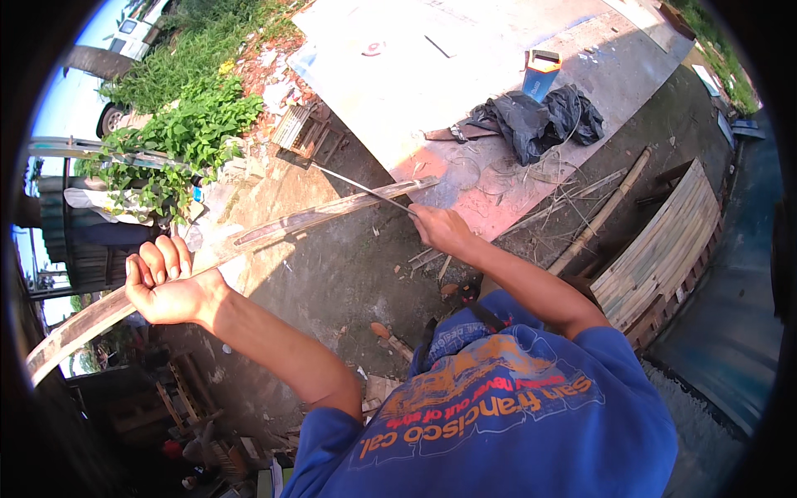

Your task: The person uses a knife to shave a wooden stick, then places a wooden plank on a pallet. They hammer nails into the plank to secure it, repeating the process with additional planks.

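A long, narrow wooden plank (324, 214) runs slantwise from the far left to the middle. My left hand (176, 282) is raised on the left with its fingers curled around this plank. Further right, my right hand (442, 230) is closed on the near end of a thin, light-coloured rod (357, 183). The rod crosses the plank close to the plank's right end, and its far end reaches a small slatted wooden frame (295, 133). From here I cannot tell whether rod and frame are joined.
A large pale sheet (398, 83) lies ahead, bearing a crumpled black plastic bag (531, 129), a blue-and-orange container (540, 75) and wiry scraps. On the right are a bamboo pole (604, 207) and a slatted bench (664, 241). Green plants (195, 124) grow at the left.
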A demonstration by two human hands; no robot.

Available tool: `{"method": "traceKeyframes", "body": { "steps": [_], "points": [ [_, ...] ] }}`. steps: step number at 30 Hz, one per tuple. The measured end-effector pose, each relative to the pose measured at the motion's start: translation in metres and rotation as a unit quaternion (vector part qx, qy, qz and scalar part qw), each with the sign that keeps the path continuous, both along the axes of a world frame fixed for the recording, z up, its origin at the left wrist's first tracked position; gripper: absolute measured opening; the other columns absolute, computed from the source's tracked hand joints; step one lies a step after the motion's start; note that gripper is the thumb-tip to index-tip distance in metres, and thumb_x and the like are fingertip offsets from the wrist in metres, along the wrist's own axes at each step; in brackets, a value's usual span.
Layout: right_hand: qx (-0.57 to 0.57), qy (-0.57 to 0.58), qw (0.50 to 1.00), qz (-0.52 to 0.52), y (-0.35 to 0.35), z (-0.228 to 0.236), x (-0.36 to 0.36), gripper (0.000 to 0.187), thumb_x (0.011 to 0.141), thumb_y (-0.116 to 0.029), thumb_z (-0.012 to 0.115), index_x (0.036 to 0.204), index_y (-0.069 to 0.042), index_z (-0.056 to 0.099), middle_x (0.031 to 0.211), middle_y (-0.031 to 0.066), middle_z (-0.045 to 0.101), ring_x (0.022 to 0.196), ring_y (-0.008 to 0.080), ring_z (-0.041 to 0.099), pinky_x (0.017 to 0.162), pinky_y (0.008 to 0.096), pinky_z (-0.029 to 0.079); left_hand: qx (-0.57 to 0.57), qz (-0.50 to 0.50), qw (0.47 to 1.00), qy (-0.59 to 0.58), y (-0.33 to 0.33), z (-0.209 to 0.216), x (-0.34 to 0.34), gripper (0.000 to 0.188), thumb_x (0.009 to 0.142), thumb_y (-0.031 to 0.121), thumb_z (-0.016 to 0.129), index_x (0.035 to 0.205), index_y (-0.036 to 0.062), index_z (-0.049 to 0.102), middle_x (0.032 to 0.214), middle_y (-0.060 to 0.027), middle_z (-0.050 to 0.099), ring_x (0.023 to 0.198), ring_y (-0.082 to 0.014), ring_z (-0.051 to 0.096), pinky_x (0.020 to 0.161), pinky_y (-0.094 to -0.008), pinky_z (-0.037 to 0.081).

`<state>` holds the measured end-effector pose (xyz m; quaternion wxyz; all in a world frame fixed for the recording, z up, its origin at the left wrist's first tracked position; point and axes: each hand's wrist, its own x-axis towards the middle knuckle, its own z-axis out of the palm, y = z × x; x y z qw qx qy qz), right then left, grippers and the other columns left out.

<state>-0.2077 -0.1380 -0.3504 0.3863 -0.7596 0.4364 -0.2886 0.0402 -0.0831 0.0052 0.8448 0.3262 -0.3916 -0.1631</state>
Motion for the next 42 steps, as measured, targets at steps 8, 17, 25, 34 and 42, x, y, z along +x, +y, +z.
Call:
{"method": "traceKeyframes", "body": {
  "steps": [8, 17, 25, 34, 42],
  "points": [
    [-0.031, 0.084, 0.996, 0.003, -0.006, -0.019, -0.018, 0.024, 0.100, -0.019, 0.054, 0.095, 0.004, 0.061, 0.074, 0.0276, 0.067, 0.071, 0.0484, 0.067, 0.069, 0.0556, 0.055, 0.009, 0.012, 1.000, -0.019, -0.011, 0.005, -0.007, 0.038, 0.097, 0.020, 0.050, 0.066, 0.0177, 0.028, 0.056, 0.0025, 0.029, 0.044, -0.0088, 0.023, 0.039, -0.0242, 0.019],
    [0.079, 0.155, 0.984, -0.042, 0.000, -0.033, -0.017, 0.021, 0.094, -0.014, 0.055, 0.105, 0.003, 0.062, 0.088, 0.0304, 0.069, 0.083, 0.0488, 0.069, 0.072, 0.0560, 0.057, 0.037, 0.085, 0.995, 0.026, -0.021, 0.010, -0.011, 0.037, 0.096, 0.018, 0.050, 0.067, 0.0174, 0.027, 0.057, 0.0019, 0.029, 0.046, -0.0093, 0.023, 0.040, -0.0257, 0.019],
    [0.082, 0.207, 0.972, -0.076, -0.011, -0.050, -0.041, 0.018, 0.093, -0.013, 0.055, 0.096, 0.004, 0.063, 0.083, 0.0317, 0.068, 0.081, 0.0478, 0.070, 0.071, 0.0554, 0.057, 0.037, 0.111, 0.993, 0.001, -0.035, 0.014, -0.020, 0.036, 0.096, 0.020, 0.049, 0.067, 0.0175, 0.028, 0.058, 0.0025, 0.027, 0.046, -0.0092, 0.021, 0.041, -0.0256, 0.018],
    [0.057, 0.135, 0.988, -0.039, -0.024, -0.076, -0.049, 0.020, 0.091, -0.009, 0.054, 0.103, 0.005, 0.064, 0.089, 0.0310, 0.070, 0.082, 0.0474, 0.071, 0.071, 0.0552, 0.057, 0.055, 0.107, 0.992, -0.030, -0.052, 0.025, -0.033, 0.037, 0.096, 0.017, 0.046, 0.066, 0.0174, 0.026, 0.060, 0.0015, 0.027, 0.049, -0.0103, 0.023, 0.043, -0.0272, 0.020],
    [0.196, 0.194, 0.960, -0.054, -0.005, -0.099, -0.065, 0.031, 0.094, -0.009, 0.048, 0.113, 0.008, 0.066, 0.107, 0.0326, 0.070, 0.103, 0.0474, 0.069, 0.088, 0.0541, 0.056, 0.059, 0.115, 0.991, -0.026, -0.063, 0.033, -0.046, 0.044, 0.101, 0.036, 0.047, 0.067, 0.0141, 0.030, 0.060, 0.0012, 0.029, 0.050, -0.0103, 0.023, 0.043, -0.0265, 0.018]
  ]
}}
